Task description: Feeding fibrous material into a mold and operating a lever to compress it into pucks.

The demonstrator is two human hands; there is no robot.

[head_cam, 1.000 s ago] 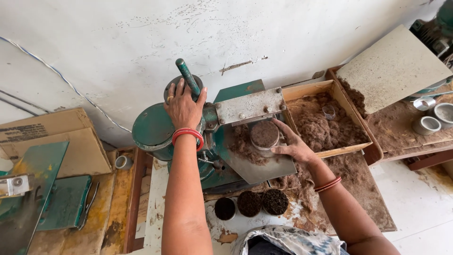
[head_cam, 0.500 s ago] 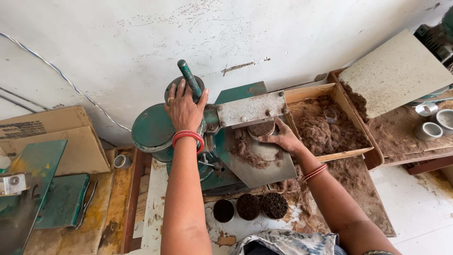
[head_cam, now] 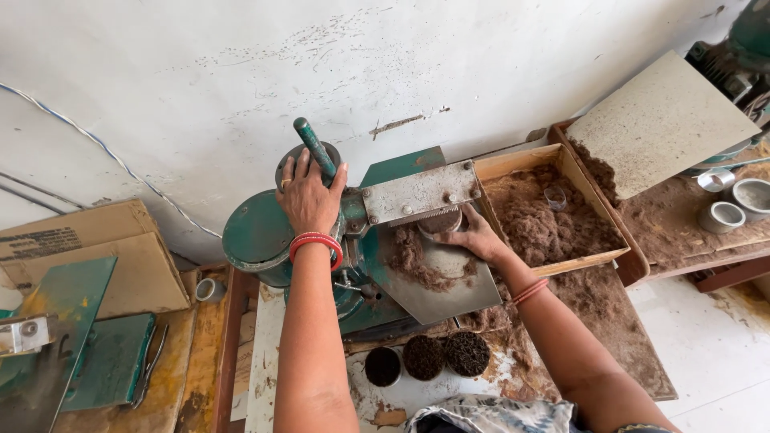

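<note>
The green press machine stands against the wall at the back of the desk, with the wooden tray of brown fibre just to its right. The left hand still lies flat on the round top plate beside the green lever, fingers spread, gripping nothing. The right hand, open and reaching toward the tray a second ago, has drawn in under the grey metal plate and now cups the round mould on the sloping chute. Three dark fibre discs lie at the desk's front edge.
</note>
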